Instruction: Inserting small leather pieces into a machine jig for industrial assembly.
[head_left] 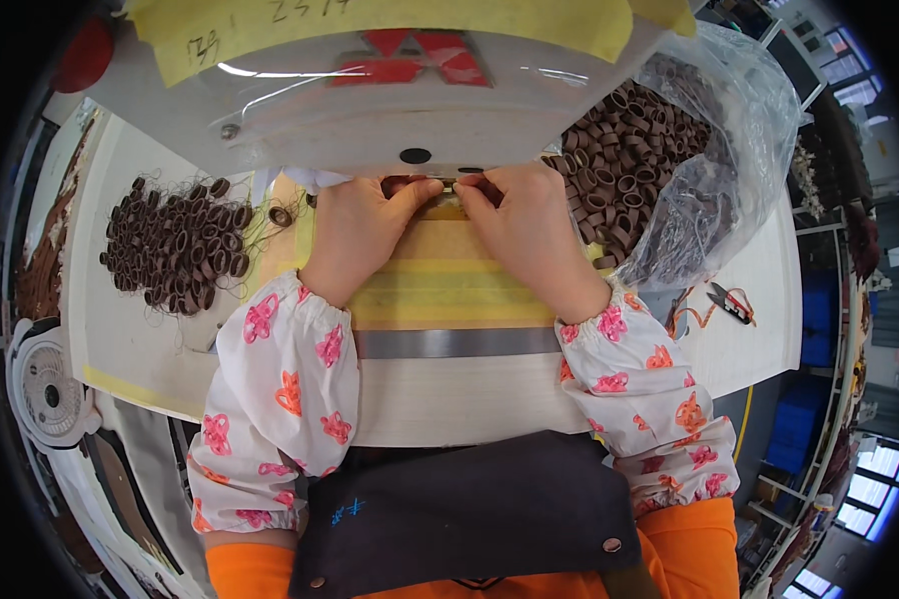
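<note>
Both hands meet under the front of a grey-white machine head (300, 125), which looks like a sewing machine. My left hand (358, 228) is closed, its thumb and fingertips pinched together just below the head. Opposite it, my right hand (529, 220) pinches in the same way, thumb and finger close to the left thumb. A bit of dark brown shows by the fingertips, but the piece itself is mostly hidden. On the left lies a heap of brown loops (180, 240) with loose thread ends. One single loop (281, 216) sits between that heap and my left hand.
A clear plastic bag (739, 190) on the right holds many brown rings (619, 180). Thread snips (731, 302) with an orange cord lie near the table's right edge. Yellow tape (449, 290) and a metal strip (459, 343) cross the work surface. A white fan (50, 392) stands left of the table.
</note>
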The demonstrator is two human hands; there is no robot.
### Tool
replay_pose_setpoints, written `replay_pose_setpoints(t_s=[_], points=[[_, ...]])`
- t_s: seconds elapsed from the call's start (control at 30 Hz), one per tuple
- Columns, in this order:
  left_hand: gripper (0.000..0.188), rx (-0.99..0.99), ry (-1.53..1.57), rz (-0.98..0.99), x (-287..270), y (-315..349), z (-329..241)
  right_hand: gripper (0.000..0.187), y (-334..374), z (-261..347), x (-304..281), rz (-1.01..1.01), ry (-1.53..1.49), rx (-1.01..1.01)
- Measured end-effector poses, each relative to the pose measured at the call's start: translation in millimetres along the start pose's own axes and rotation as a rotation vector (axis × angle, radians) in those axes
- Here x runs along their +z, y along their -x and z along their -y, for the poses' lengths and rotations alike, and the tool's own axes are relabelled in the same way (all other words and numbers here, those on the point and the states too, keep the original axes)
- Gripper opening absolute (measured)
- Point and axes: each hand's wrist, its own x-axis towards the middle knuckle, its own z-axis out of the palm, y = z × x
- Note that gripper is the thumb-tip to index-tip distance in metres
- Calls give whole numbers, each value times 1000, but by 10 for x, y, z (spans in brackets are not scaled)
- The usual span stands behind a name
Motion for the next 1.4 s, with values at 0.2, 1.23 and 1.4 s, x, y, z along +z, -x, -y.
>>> replay_pose_setpoints(t_s=[0.2,1.23,1.4], points=[[20,45,-36,-49,-6,20,39,6,-39,37,-25,40,-53,34],[31,-134,-121,85,-73,-29,44,8,-48,-33,-9,104,-47,158],[34,-124,-99,78,-42,-48,61,9,-25,-89,17,39,-72,90]])
